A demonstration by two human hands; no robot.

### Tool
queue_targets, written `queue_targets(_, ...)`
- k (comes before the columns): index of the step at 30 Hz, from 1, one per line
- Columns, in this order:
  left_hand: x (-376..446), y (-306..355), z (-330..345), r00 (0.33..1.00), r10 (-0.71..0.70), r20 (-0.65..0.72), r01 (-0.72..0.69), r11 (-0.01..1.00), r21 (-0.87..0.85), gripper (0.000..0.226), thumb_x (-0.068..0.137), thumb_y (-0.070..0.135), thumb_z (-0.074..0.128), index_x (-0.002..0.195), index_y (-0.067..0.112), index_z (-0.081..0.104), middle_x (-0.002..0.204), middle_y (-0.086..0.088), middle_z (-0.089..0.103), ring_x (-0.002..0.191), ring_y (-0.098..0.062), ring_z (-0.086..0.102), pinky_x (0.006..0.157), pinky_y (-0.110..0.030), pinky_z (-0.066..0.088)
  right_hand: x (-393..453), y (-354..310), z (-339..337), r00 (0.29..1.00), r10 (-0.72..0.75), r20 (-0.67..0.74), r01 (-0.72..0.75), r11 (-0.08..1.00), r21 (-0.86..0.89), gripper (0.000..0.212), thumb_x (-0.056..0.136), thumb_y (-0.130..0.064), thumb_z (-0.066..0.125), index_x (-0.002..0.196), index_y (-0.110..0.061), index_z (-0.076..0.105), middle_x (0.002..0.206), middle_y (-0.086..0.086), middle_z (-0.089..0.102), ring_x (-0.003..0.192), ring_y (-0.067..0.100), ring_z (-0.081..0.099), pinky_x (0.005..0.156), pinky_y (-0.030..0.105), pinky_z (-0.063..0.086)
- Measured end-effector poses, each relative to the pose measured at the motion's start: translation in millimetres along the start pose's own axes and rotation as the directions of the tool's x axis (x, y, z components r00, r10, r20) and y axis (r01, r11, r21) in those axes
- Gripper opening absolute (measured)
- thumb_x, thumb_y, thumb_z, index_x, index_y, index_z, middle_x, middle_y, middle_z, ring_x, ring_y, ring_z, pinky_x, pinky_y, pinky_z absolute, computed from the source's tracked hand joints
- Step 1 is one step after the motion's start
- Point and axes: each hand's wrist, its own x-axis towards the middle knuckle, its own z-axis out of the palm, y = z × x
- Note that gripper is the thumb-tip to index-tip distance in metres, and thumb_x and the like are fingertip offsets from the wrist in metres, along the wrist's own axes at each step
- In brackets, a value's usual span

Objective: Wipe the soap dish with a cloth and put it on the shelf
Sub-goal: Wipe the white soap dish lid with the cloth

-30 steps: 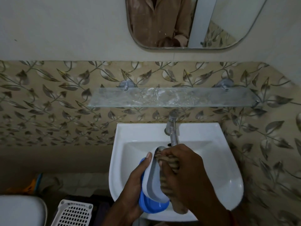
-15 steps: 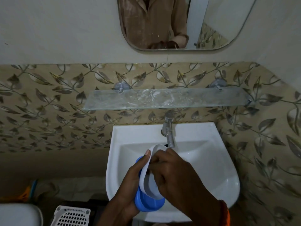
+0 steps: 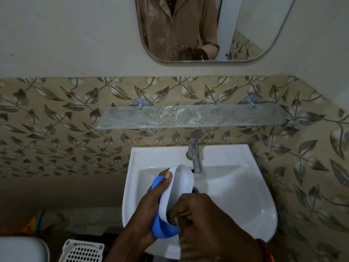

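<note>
The soap dish [image 3: 181, 183], white inside with a blue outer shell, is tilted on its side over the white sink [image 3: 236, 201]. My left hand [image 3: 151, 208] grips it from the left, thumb on its upper rim. My right hand [image 3: 204, 220] is curled at the dish's lower end, fingers pressed into the hollow. Only a dark scrap of the cloth [image 3: 172, 219] shows between those fingers; the rest is hidden under the hand. The glass shelf [image 3: 192, 116] hangs on the wall above the tap, bare and streaked.
A metal tap [image 3: 195, 156] juts over the basin just right of the dish. A mirror [image 3: 207, 29] hangs above the shelf. A white perforated basket [image 3: 83, 251] and a white rounded object [image 3: 20, 248] sit at the lower left.
My right hand has slid down from the upper part of the dish to its lower end, uncovering the white inside. The striped cloth, plainly seen a second ago, is now mostly hidden.
</note>
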Motion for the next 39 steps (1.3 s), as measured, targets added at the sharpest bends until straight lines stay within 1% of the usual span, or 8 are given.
queue_targets(4,3.3,-8.7,-1.2,0.996,-0.018,-0.090,0.022,0.999,0.048,0.051,0.084,0.041,0.068,0.128,0.016,0.068,0.118,-0.023,0.074,0.109,-0.040,0.069,0.089,-0.049,0.058,-1.9,7.8,-4.9,0.946,-0.172,-0.274,0.069,0.934,-0.349,0.034,0.039,-0.029,0.093,0.060,-0.019,0.069,0.063,-0.003,0.065,0.056,0.012,0.065,0.048,0.024,0.058)
queue_targets(8,0.5,-11.6,6.6,0.999,0.025,-0.045,-0.021,0.996,0.082,0.043,0.072,0.041,0.067,0.107,0.019,0.077,0.099,-0.012,0.081,0.086,-0.027,0.078,0.077,-0.039,0.056,10.2,6.1,-25.5,0.920,-0.188,-0.344,-0.015,0.861,-0.508,0.018,0.062,-0.018,0.082,0.077,-0.014,0.074,0.079,0.002,0.068,0.073,0.020,0.063,0.065,0.031,0.057)
queue_targets(16,8.5,-17.6,3.7,0.999,-0.014,-0.039,0.011,0.997,-0.075,0.045,0.086,0.045,0.068,0.121,0.016,0.074,0.106,-0.022,0.074,0.093,-0.039,0.071,0.086,-0.051,0.059,-7.6,1.7,1.3,0.987,0.000,-0.163,0.017,0.995,0.101,0.019,0.087,-0.011,0.063,0.103,-0.011,0.074,0.101,-0.004,0.064,0.094,0.006,0.053,0.091,0.016,0.044)
queue_targets(20,6.0,-18.3,6.8,1.000,0.002,-0.017,-0.003,0.998,-0.063,0.042,0.086,0.048,0.063,0.102,0.015,0.082,0.100,-0.021,0.077,0.084,-0.036,0.074,0.089,-0.053,0.057,-5.3,-7.6,-5.7,0.958,0.120,-0.260,0.040,0.843,0.537,0.013,0.091,-0.004,0.063,0.089,-0.010,0.074,0.101,0.025,0.073,0.088,0.024,0.066,0.087,0.029,0.052)
queue_targets(24,6.0,-21.5,13.7,0.997,0.038,-0.061,-0.035,0.998,0.044,0.059,0.088,0.053,0.065,0.132,0.013,0.066,0.128,-0.028,0.067,0.111,-0.044,0.065,0.100,-0.054,0.053,-12.4,-1.7,-8.5,0.958,0.172,-0.230,0.053,0.682,0.729,0.027,0.091,-0.005,0.062,0.079,-0.026,0.075,0.080,0.004,0.076,0.077,0.013,0.068,0.078,0.032,0.056)
queue_targets(30,5.0,-19.4,15.6,0.988,0.142,-0.057,-0.132,0.980,0.149,0.049,0.086,0.054,0.065,0.130,0.033,0.065,0.121,-0.022,0.071,0.114,-0.048,0.065,0.095,-0.060,0.055,-30.4,16.2,0.3,0.970,0.061,-0.235,0.021,0.943,0.332,0.015,0.088,-0.018,0.067,0.097,-0.027,0.075,0.093,-0.016,0.067,0.084,-0.001,0.066,0.085,0.015,0.054)
queue_targets(33,1.5,-24.5,19.8,0.996,0.088,-0.030,-0.085,0.991,0.107,0.053,0.088,0.054,0.068,0.134,0.028,0.062,0.128,-0.025,0.067,0.120,-0.051,0.061,0.103,-0.066,0.048,-37.4,18.7,-10.9,0.986,0.103,-0.132,-0.032,0.891,0.453,0.019,0.077,-0.035,0.077,0.092,-0.023,0.072,0.088,0.004,0.068,0.063,0.008,0.068,0.062,0.023,0.057)
queue_targets(39,-2.5,-20.5,16.7,0.994,0.050,0.097,-0.056,0.997,0.057,0.067,0.076,0.054,0.077,0.136,0.027,0.062,0.125,-0.018,0.070,0.109,-0.038,0.069,0.092,-0.052,0.057,-36.7,14.8,-17.2,0.955,0.150,-0.254,0.016,0.834,0.552,0.012,0.075,-0.029,0.083,0.081,-0.021,0.077,0.085,0.000,0.075,0.079,0.011,0.073,0.079,0.029,0.062)
